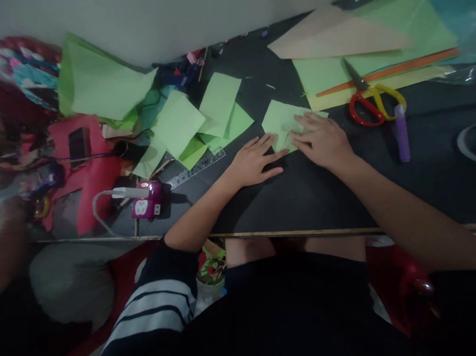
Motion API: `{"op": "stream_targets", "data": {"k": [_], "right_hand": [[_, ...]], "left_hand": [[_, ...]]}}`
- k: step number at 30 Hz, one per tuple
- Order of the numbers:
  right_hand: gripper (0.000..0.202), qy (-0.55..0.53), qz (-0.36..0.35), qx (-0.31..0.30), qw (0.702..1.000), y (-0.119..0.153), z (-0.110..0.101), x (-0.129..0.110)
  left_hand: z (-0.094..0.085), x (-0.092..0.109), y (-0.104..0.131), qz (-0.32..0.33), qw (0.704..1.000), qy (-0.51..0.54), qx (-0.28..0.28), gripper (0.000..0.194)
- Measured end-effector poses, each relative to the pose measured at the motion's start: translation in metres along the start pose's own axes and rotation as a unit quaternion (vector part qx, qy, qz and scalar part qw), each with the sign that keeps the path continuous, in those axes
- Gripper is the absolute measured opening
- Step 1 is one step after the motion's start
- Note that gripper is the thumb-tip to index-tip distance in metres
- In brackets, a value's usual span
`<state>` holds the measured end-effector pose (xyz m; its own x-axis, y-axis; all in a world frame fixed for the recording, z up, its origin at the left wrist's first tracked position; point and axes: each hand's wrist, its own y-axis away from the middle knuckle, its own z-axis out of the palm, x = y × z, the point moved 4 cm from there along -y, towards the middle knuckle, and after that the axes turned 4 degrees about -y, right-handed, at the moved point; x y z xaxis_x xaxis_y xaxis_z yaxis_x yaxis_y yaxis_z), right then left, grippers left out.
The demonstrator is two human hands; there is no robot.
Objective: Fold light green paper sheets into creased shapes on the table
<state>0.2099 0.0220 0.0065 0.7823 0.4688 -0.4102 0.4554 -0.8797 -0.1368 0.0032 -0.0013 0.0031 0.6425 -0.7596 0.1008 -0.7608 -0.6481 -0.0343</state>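
Green paper (280, 116) under the fingertips of both hands, on dark table (301, 195)

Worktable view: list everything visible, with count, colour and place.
Tabletop: one, black, middle
Green paper: several sheets, centre, left, upper right
Peach sheet: one, upper right
Strip: one, orange, upper right
Scissors: one pair, red-and-yellow handles, right
Purple tube: one, beside scissors
Ring: one, white, far right
Ruler: one, clear, left of hands
Adapter: one, purple, near ruler
Red paper: uncounted, left
Blurred clutter: uncounted, mixed, far left
Co-worker's hand: one, blurred, far left
Left hand, right hand: one each, bare, on green paper
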Motion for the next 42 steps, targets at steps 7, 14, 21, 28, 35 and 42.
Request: {"op": "stream_targets", "data": {"k": [7,14,21,28,35,42], "right_hand": [[0.071,0.019,-0.103,-0.055,0.993,0.047,0.008,-0.009],[0.068,0.005,-0.101,-0.085,0.991,0.050,0.006,-0.010],[0.065,0.007,-0.014,-0.038,0.999,0.072,-0.007,0.002],[0.057,0.003,0.023,0.010,1.000,0.054,-0.016,-0.012],[0.062,0.003,-0.018,-0.004,1.000,0.027,0.004,-0.029],[0.069,-0.013,-0.018,-0.042,0.999,0.033,0.011,-0.020]], "left_hand": [[0.004,0.000,-0.001,-0.010,1.000,0.005,0.012,0.059],[0.007,-0.001,-0.001,-0.024,1.000,0.005,0.007,0.060],[0.009,-0.005,-0.001,-0.014,1.000,0.020,0.017,0.062],[0.007,-0.003,-0.002,-0.023,1.000,0.004,0.015,0.061],[0.005,-0.003,0.000,-0.012,0.999,0.007,0.032,0.061],[0.007,-0.002,-0.001,-0.019,1.000,0.013,0.012,0.084]]}}
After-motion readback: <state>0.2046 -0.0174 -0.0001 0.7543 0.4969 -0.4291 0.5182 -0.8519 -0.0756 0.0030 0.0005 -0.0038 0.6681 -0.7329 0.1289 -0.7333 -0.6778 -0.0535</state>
